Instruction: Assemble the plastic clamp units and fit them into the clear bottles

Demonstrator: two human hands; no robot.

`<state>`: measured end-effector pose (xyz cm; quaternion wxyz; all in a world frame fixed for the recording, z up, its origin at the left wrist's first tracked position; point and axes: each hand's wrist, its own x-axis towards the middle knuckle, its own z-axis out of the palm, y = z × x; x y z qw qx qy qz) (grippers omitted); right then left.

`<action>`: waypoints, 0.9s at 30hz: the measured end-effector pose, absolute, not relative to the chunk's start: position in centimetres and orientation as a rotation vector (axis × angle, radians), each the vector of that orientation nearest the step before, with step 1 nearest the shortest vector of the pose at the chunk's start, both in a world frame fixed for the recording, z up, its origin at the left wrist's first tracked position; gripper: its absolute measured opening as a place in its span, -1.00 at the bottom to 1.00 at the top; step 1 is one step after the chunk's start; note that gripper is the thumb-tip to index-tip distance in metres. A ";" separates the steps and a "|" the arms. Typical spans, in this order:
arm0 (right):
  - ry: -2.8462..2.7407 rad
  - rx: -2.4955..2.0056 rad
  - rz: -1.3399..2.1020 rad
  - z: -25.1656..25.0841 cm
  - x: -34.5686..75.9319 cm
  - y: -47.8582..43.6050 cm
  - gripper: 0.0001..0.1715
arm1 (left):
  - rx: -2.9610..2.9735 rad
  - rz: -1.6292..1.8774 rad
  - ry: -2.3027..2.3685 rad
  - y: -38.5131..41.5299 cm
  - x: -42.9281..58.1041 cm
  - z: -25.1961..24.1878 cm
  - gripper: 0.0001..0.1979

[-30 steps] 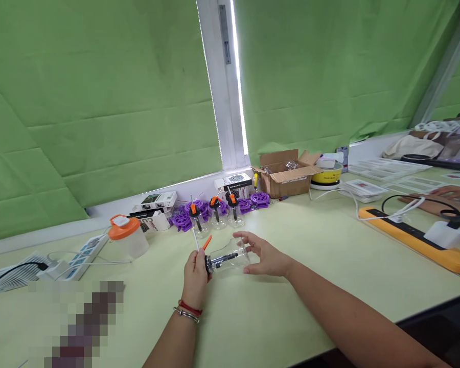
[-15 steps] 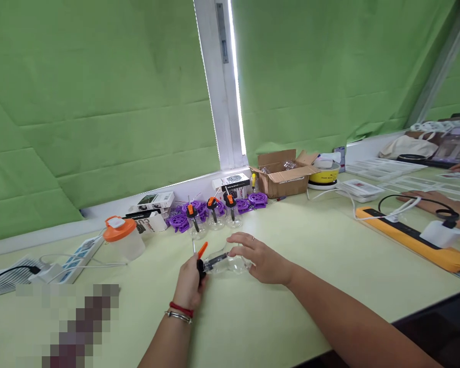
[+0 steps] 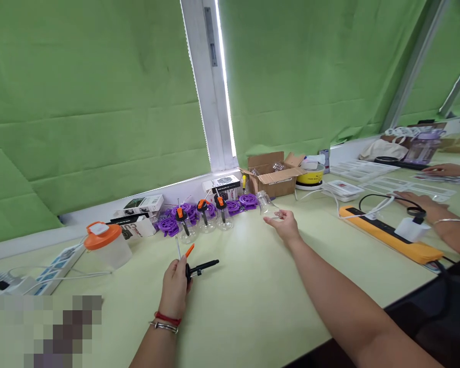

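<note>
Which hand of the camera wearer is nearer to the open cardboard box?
Right. The right hand, gripping the clear flask, is in front of the cardboard box; the left hand, holding the black stemmed top, is farther off, left of it and closer to the camera.

White light is being admitted through a slit (image 3: 225,82) beyond the fingers (image 3: 284,216); the tabletop (image 3: 239,243) between them is being brightened.

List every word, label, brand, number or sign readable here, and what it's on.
"CU", with the rest unclear: lower box of the left stack.
Too small to read: dark print on the yellow container.
Blurred: lettering on the white box near the carton; any print on the red-marked flat pack.
</note>
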<state>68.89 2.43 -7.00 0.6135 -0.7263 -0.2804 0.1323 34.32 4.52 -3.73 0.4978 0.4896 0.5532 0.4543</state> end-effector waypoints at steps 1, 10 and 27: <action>-0.638 -1.772 0.281 -7.3 69.1 2.7 -0.11 | 1.215 1.081 1.327 4.4 34.4 -3.7 -0.61; -0.891 -2.374 0.058 -7.1 68.4 3.7 -0.20 | 1.340 0.938 1.266 3.9 34.9 -3.9 -0.65; -1.080 -1.476 1.112 -3.4 56.0 1.8 -0.49 | 1.506 0.475 0.893 3.1 34.3 -2.6 -0.66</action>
